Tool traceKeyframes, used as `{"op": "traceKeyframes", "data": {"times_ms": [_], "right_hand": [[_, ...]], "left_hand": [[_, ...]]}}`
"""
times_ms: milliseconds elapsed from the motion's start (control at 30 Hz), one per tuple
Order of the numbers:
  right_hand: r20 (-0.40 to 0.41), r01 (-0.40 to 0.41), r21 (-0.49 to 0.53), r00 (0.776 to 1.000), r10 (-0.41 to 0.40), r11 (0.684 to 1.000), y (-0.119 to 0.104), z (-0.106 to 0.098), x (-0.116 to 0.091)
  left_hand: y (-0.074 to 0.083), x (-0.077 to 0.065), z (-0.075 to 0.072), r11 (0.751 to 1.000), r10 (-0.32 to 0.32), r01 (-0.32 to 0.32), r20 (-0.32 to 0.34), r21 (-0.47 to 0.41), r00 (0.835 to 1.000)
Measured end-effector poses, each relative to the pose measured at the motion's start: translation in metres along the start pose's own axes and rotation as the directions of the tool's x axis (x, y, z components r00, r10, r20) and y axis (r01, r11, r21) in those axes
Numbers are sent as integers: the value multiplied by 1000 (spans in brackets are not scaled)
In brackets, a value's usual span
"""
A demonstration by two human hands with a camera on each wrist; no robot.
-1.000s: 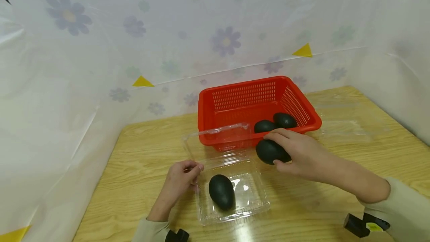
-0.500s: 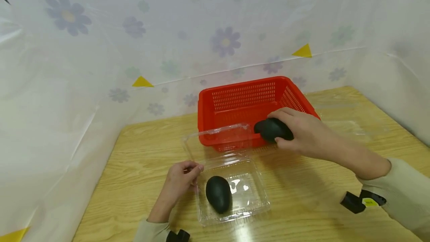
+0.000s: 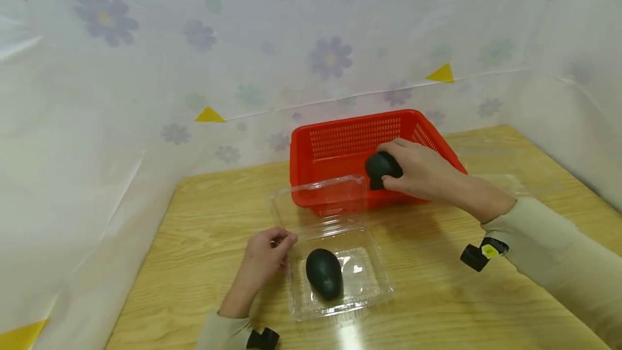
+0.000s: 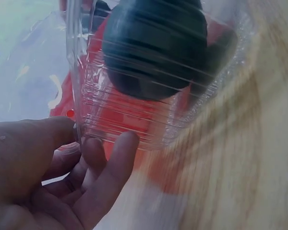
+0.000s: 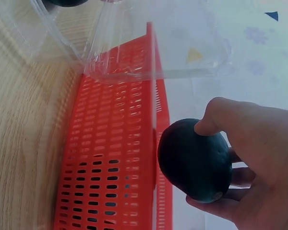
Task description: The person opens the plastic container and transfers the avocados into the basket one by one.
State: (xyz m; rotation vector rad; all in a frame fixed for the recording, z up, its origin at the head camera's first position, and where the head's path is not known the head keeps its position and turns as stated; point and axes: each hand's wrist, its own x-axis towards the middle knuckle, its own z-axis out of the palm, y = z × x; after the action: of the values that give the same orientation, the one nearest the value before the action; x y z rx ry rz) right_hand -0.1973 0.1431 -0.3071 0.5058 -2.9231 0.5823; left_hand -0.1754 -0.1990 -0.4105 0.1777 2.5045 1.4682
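Note:
My right hand grips a dark green avocado over the front part of a red plastic basket; the right wrist view shows the thumb and fingers round this avocado, close to the basket's rim. Part of another dark avocado shows just beneath it, inside the basket. At the front, my left hand pinches the left edge of a clear plastic clamshell box between thumb and fingers. One avocado lies in the left half of the box's base. The clear lid stands open, leaning back before the basket.
The basket stands at the back of a wooden table. Several clear plastic pieces lie at its right. A white flowered sheet hangs behind the table and along its sides.
My right hand, holding the avocado, has moved back and up from in front of the basket to over it. The left hand keeps its pinch; the avocado in the box has shifted slightly.

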Motion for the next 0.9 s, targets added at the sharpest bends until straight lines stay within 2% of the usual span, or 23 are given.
{"op": "traceKeyframes", "data": {"times_ms": [100, 167, 233, 267, 333, 400, 467, 500, 600, 733, 833, 900], "right_hand": [[18, 0, 10, 1000, 0, 1000, 3, 6, 8], [30, 6, 14, 1000, -7, 1000, 5, 9, 14], [33, 11, 18, 999, -11, 1000, 7, 12, 20], [32, 13, 20, 999, -14, 1000, 7, 13, 23], [38, 14, 26, 999, -15, 1000, 9, 16, 29], [49, 19, 38, 999, -20, 999, 11, 19, 34], [64, 16, 52, 998, -19, 999, 13, 23, 39], [74, 14, 61, 997, -18, 998, 14, 25, 42], [102, 6, 83, 995, -15, 997, 16, 30, 49], [127, 2, 97, 992, -14, 995, 14, 37, 57], [137, 12, 101, 990, -26, 995, 12, 42, 60], [147, 24, 108, 988, -40, 994, 11, 46, 62]], "left_hand": [[1, -1, 1, 1000, 4, -4, 9, 1, 1000], [3, -2, 0, 999, 5, -6, 11, 39, 1000], [6, -4, -2, 989, 25, -27, 17, 143, 1000], [8, -5, -4, 975, 38, -42, 20, 219, 999], [13, -10, -8, 923, 69, -73, 23, 377, 997], [19, -17, -13, 855, 109, -109, 30, 507, 994], [26, -24, -16, 794, 148, -143, 40, 591, 988], [30, -27, -17, 772, 170, -165, 51, 614, 984], [40, -35, -18, 728, 249, -253, 99, 637, 964], [52, -43, -14, 730, 286, -345, 194, 590, 938], [56, -46, -10, 718, 257, -375, 277, 586, 926], [56, -47, -6, 691, 231, -388, 322, 610, 918]]}}
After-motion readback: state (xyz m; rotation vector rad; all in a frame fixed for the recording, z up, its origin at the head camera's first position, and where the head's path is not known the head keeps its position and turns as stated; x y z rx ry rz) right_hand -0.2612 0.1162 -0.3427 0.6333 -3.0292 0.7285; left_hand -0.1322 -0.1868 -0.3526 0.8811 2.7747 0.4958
